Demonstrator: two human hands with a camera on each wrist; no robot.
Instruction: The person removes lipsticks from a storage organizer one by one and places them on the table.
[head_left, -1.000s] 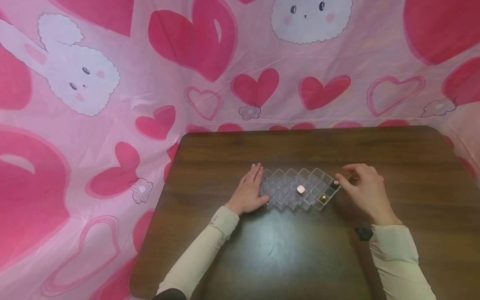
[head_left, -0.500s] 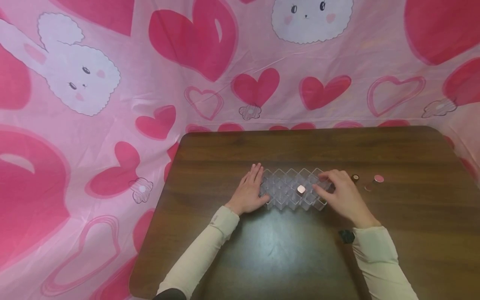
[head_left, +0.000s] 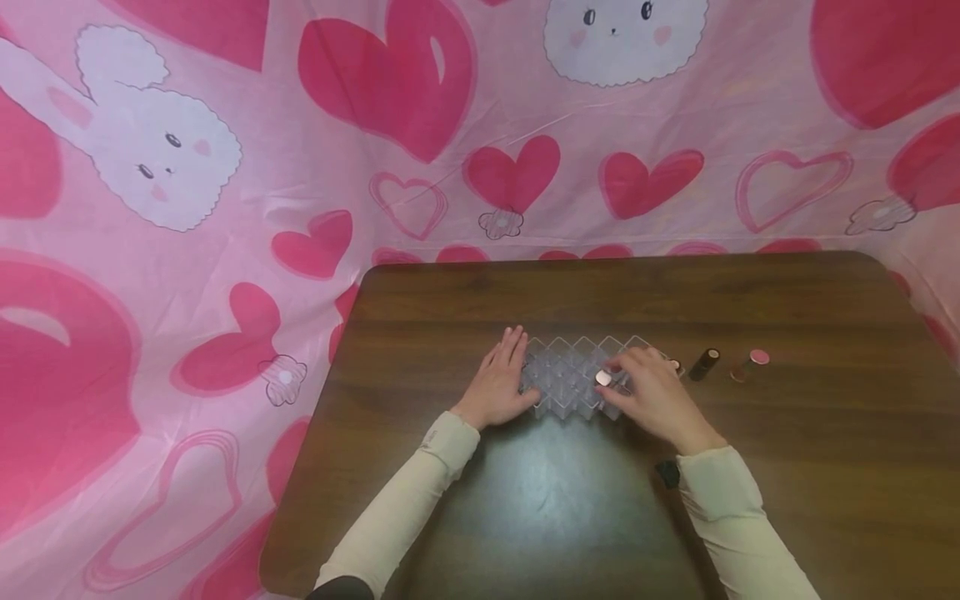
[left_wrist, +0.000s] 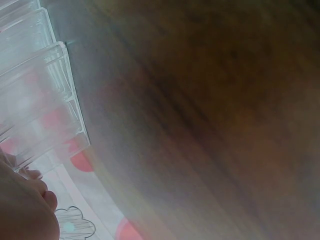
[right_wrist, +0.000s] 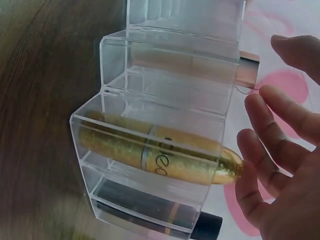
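A clear lipstick organizer [head_left: 558,390] with diamond-shaped compartments stands on the table. My left hand [head_left: 495,385] rests against its left end, fingers extended; in the left wrist view part of that hand [left_wrist: 25,207] shows beside the clear wall. Over the organizer's right part, my right hand [head_left: 651,392] has thumb and fingers spread about a lipstick with a shiny pinkish square cap [head_left: 603,378]. In the right wrist view, the fingertips sit just off that cap [right_wrist: 248,71]. A gold lipstick tube [right_wrist: 160,150] and a black tube [right_wrist: 150,206] occupy nearby compartments.
Right of the organizer, a black lipstick tube [head_left: 705,364] and a pink-topped tube [head_left: 751,364] stand on the brown wooden table [head_left: 847,450]. Pink heart-patterned cloth [head_left: 420,100] hangs behind and to the left.
My right hand has moved left from the organizer's right end to the pinkish-capped lipstick, uncovering the two tubes on the table. The left hand has stayed in place.
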